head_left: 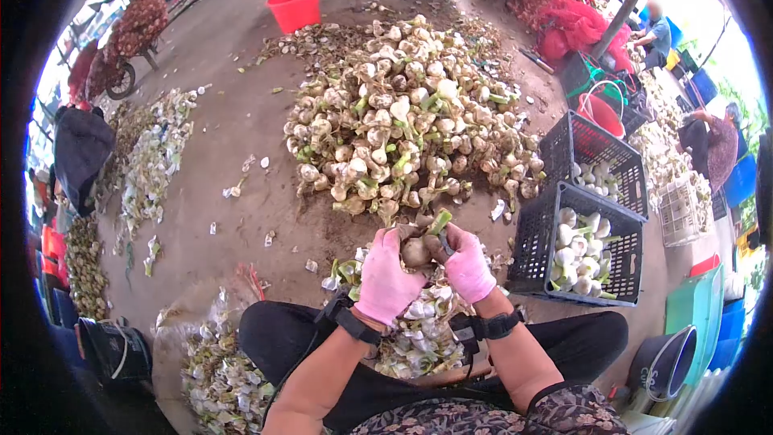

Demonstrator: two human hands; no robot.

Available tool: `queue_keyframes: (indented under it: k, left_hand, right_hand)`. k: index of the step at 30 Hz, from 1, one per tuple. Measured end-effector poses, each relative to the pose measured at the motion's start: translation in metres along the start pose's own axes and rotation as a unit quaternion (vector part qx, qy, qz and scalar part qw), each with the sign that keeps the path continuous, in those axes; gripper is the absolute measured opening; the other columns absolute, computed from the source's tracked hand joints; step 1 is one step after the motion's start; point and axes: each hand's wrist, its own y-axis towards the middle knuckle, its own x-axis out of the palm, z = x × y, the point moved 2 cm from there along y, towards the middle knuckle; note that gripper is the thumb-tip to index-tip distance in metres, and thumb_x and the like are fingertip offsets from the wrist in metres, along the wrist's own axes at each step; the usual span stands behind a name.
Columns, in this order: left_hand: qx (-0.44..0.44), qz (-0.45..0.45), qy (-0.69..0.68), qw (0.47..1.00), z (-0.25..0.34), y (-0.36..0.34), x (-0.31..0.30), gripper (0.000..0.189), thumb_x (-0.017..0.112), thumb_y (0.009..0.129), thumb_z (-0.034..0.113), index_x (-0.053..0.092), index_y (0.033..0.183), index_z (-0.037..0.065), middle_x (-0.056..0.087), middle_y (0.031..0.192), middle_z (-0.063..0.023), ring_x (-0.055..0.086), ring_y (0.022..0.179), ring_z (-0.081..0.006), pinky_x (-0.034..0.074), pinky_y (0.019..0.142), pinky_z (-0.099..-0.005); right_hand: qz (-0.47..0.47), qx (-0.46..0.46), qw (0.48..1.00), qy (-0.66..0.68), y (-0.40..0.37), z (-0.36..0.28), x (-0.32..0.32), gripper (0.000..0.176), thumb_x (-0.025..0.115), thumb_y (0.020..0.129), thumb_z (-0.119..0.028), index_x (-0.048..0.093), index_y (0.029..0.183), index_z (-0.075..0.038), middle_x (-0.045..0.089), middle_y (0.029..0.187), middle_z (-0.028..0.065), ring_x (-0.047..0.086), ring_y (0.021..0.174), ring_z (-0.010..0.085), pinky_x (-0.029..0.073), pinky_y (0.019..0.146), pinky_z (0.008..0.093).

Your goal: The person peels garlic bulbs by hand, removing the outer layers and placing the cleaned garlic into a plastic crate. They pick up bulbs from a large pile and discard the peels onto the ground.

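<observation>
Both my hands wear pink gloves and meet in front of my lap. My left hand (388,275) is wrapped round a garlic bulb (415,253) with dirty, brownish outer skin. From the opposite side, my right hand (470,266) is closed against the same bulb, beside its short green stem (440,222). A small dark patch shows by the right fingertips; what it is I cannot tell. Peeled garlic skins (423,326) lie between my legs, below the hands. Just beyond the hands rises a large heap of untrimmed garlic (394,117).
To my right, a black crate (531,254) holds cleaned white bulbs, with another black crate (596,141) behind it. A red bucket (295,8) stands past the heap. Garlic skins (157,165) litter the floor at left. Two people (713,145) sit at the far right.
</observation>
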Motion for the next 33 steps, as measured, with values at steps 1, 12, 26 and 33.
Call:
queue_keyframes:
  k: [1, 12, 26, 33]
  left_hand:
    - [0.000, 0.001, -0.002, 1.000, -0.004, -0.001, 0.000, 0.053, 0.073, 0.060, 0.005, 0.053, 0.108, 0.001, 0.057, 0.100, -0.0168, 0.060, 0.093, -0.0345, 0.049, 0.081, -0.0383]
    - [-0.178, -0.123, -0.436, 0.873, -0.024, -0.003, 0.017, 0.058, 0.078, 0.070, 0.001, 0.047, 0.120, -0.001, 0.059, 0.112, -0.0094, 0.057, 0.103, -0.0166, 0.046, 0.093, -0.0303]
    - [-0.353, -0.153, -0.669, 0.636, -0.025, -0.001, 0.027, 0.040, 0.051, 0.095, 0.033, 0.050, 0.121, 0.003, 0.061, 0.110, -0.0120, 0.063, 0.096, -0.0224, 0.055, 0.081, -0.0362]
    - [-0.180, -0.133, -0.271, 0.936, -0.023, -0.002, 0.018, 0.050, 0.070, 0.079, 0.001, 0.046, 0.123, -0.003, 0.060, 0.108, -0.0121, 0.059, 0.100, -0.0169, 0.051, 0.088, -0.0323]
  right_hand:
    - [0.000, 0.000, 1.000, -0.002, -0.001, 0.001, -0.004, 0.024, 0.060, 0.089, -0.005, 0.060, 0.112, 0.002, 0.066, 0.099, 0.0055, 0.060, 0.088, 0.0117, 0.048, 0.081, 0.0256]
    - [0.069, -0.045, 0.988, -0.129, -0.011, 0.013, -0.033, 0.032, 0.051, 0.080, 0.011, 0.061, 0.109, 0.005, 0.068, 0.094, 0.0083, 0.059, 0.086, 0.0102, 0.047, 0.081, 0.0254]
    - [0.112, 0.021, 0.993, -0.040, -0.014, 0.016, -0.043, 0.017, 0.065, 0.085, -0.004, 0.064, 0.101, 0.001, 0.066, 0.087, 0.0013, 0.056, 0.074, 0.0059, 0.046, 0.066, 0.0228]
    - [0.107, -0.104, 0.971, -0.187, -0.016, 0.003, -0.035, 0.030, 0.059, 0.077, 0.009, 0.063, 0.106, 0.005, 0.068, 0.086, 0.0048, 0.058, 0.078, 0.0074, 0.048, 0.069, 0.0247]
